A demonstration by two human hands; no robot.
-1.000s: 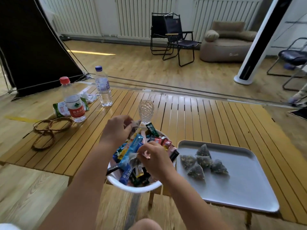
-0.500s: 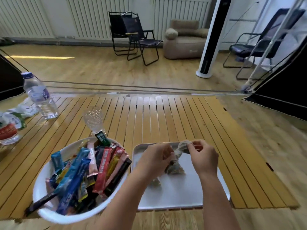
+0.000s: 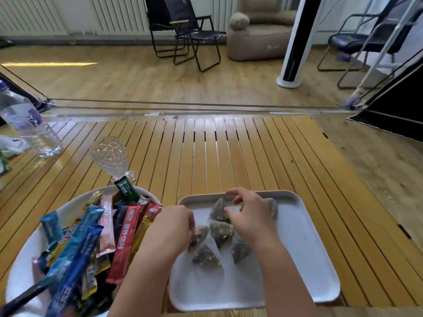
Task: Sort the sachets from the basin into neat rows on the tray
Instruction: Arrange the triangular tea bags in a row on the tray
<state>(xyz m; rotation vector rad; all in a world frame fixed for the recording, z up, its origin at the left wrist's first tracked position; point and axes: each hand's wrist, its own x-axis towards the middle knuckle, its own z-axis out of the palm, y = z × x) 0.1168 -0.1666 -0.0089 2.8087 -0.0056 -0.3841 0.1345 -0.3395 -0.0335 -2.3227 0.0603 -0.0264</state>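
hands: your left hand and right hand hover curled over the tray, grip unclear | tea bags clustered mid-tray, stick sachets in basin | risk: a nudge scatters them

A slatted wooden table carries a white basin at the near left, a white tray beside it, a patterned glass behind the basin, and a water bottle far left.
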